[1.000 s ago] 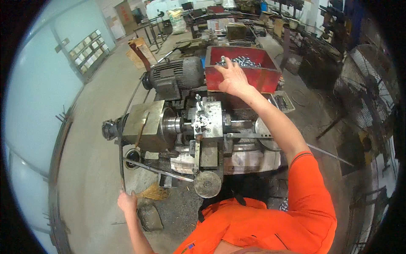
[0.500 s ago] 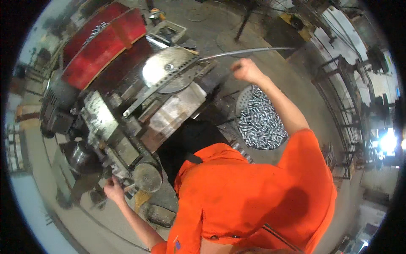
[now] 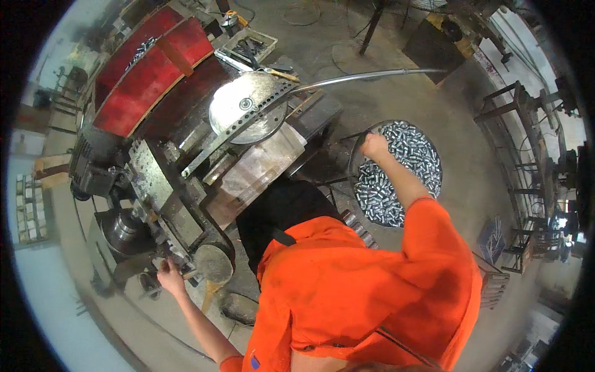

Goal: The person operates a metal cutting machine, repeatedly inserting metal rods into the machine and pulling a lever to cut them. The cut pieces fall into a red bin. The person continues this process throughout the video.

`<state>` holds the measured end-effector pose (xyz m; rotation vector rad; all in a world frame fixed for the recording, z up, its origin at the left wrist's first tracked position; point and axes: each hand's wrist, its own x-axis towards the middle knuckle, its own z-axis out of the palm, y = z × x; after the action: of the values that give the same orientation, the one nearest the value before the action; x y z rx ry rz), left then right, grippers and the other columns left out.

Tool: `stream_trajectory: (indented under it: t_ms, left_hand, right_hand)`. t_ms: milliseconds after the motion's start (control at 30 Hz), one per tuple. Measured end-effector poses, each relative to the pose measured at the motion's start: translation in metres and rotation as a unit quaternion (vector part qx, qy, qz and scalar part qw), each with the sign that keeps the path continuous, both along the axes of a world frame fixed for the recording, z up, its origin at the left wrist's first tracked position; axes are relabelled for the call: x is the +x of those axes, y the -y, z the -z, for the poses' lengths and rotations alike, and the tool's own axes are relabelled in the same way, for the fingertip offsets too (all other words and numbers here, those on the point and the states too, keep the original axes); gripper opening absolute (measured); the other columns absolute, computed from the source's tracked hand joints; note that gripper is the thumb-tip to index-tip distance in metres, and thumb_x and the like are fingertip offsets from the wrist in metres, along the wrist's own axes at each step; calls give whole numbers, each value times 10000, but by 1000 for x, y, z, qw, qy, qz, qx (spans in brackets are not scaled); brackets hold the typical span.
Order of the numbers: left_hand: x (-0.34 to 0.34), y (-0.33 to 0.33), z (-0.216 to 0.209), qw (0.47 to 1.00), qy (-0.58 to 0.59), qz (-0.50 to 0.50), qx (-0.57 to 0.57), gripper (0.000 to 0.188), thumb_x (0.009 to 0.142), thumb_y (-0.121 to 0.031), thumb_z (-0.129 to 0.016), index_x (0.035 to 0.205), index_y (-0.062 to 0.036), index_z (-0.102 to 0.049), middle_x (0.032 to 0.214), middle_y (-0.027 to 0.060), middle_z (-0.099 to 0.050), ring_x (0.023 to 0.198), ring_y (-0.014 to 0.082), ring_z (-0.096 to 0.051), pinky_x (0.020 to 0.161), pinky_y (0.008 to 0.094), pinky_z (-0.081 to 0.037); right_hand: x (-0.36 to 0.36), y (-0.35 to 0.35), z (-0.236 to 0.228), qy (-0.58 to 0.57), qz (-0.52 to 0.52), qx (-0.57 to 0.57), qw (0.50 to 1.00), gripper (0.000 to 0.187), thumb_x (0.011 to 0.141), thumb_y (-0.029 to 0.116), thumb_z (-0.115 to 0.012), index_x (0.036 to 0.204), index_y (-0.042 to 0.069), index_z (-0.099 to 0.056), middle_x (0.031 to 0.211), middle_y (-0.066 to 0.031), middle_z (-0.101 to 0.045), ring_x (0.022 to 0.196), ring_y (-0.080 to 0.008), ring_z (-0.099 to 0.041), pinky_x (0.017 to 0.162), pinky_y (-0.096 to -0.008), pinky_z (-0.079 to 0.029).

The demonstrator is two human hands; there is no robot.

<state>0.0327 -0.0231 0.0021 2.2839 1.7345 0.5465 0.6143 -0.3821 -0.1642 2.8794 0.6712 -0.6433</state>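
My left hand [image 3: 171, 278] is closed around a short handle [image 3: 189, 274] beside a round metal disc [image 3: 214, 263] at the near end of the machine. Over the left rim of a round tub [image 3: 352, 166] is my right hand [image 3: 375, 147], its fingers curled; whatever they hold, if anything, is hidden. Short shiny metal cylinders [image 3: 400, 177] fill the tub. Between my hands stands the machine, topped by a bright metal disc [image 3: 226, 102] with a perforated bar [image 3: 238, 124] lying across it.
A red bin [image 3: 155, 77] with some metal pieces stands behind the machine at the far left. A small tray of tools [image 3: 254, 44] sits beside it. A long curved rod [image 3: 372, 74] extends to the right above the tub. Metal racks [image 3: 517, 118] line the right side.
My right hand has come down and toward me, from beside the curved rod to the tub's rim. My left hand stays at the handle.
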Motion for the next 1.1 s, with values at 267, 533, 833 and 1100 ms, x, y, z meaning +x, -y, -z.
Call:
stream_trajectory:
  t_ms: [267, 533, 833, 1100]
  left_hand:
    - [3, 2, -2, 998, 29, -13, -49, 303, 858, -249, -585, 817, 48, -627, 630, 81, -612, 543, 139, -551, 546, 295, -432]
    - [-11, -12, 4, 997, 14, 18, -68, 294, 862, -241, -574, 812, 45, -625, 617, 87, -625, 511, 151, -572, 505, 308, -444]
    - [-10, -23, 9, 986, 59, -63, -146, 234, 859, -194, -582, 770, 22, -601, 588, 90, -602, 421, 118, -524, 365, 271, -368]
    - [6, -21, -18, 968, 136, 7, -211, 236, 890, -176, -570, 868, 59, -575, 650, 88, -607, 542, 142, -562, 498, 278, -457]
  right_hand:
    - [-20, 27, 19, 91, -18, 160, 983, 329, 608, 213, -538, 761, -56, -649, 982, -283, -572, 916, -388, -575, 841, -378, -476]
    - [-21, 28, 18, 85, -68, 276, 955, 384, 605, 214, -488, 814, -66, -647, 1090, -307, -531, 1045, -409, -522, 888, -426, -446]
    - [-15, 17, 19, 44, -9, 229, 972, 303, 607, 232, -552, 733, -19, -663, 931, -276, -586, 817, -367, -622, 738, -405, -516]
    - [-51, 14, -35, -33, -14, 438, 898, 300, 567, 250, -613, 767, 42, -692, 952, -198, -610, 926, -339, -571, 802, -399, -475]
